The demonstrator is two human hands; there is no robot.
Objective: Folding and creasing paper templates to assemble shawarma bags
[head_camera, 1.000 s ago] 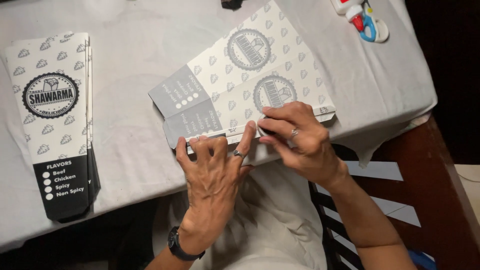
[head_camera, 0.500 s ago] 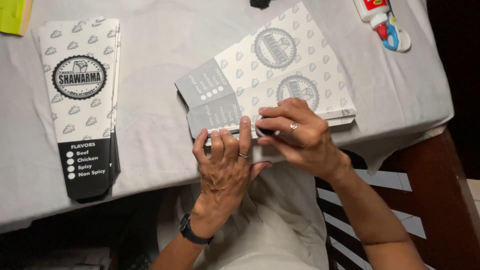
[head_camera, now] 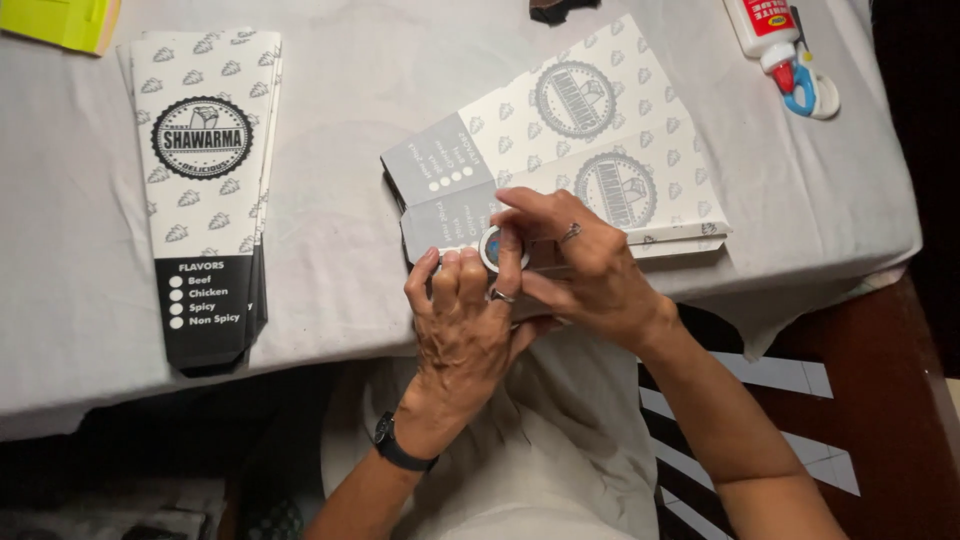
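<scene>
A stack of flat white-and-grey printed card sleeves (head_camera: 600, 150) lies at an angle near the table's front edge. My left hand (head_camera: 465, 330) rests on the stack's near grey end, fingers curled over its edge; it wears a ring, and a dark watch (head_camera: 400, 452) is on the wrist. My right hand (head_camera: 590, 275), also ringed, lies beside it. Its thumb and forefinger pinch a small round white-rimmed disc (head_camera: 497, 250) right above my left fingertips.
A second stack of flat sleeves with black ends (head_camera: 205, 180) lies at the left on the grey tablecloth (head_camera: 340, 120). A white glue bottle (head_camera: 768, 25) and a blue-looped tool (head_camera: 805, 90) sit top right. A yellow pad (head_camera: 60, 18) is top left.
My hands have drawn closer over the stack's grey end. The small round disc now shows between my right fingers; before, no disc was visible.
</scene>
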